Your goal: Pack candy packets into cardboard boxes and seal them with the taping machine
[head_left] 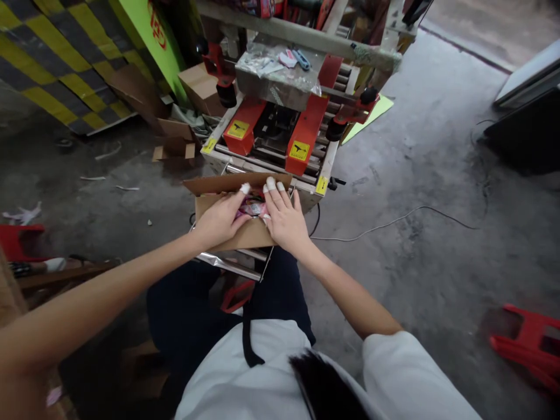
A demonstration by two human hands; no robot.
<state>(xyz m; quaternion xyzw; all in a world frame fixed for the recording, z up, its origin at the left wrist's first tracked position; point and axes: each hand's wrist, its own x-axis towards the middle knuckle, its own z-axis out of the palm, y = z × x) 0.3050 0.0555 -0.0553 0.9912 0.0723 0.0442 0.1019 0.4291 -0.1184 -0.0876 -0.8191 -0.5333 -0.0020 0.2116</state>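
A small brown cardboard box (pixel 238 236) rests on metal rollers in front of me, its far flap (pixel 219 184) standing open. Pink packets (pixel 252 208) show inside it. My left hand (pixel 221 219) lies on the box's left part, fingers curled onto the packets, with white tape on a fingertip. My right hand (pixel 284 216) lies flat on the right part, fingers stretched out and apart, taped tips reaching the far flap.
A carton sealing machine (pixel 280 125) with red belt units and yellow labels stands just beyond the box. Loose cardboard boxes (pixel 175 140) lie to its left. A cable (pixel 394 221) runs over the concrete floor at right. Red plastic stools (pixel 531 347) stand at both sides.
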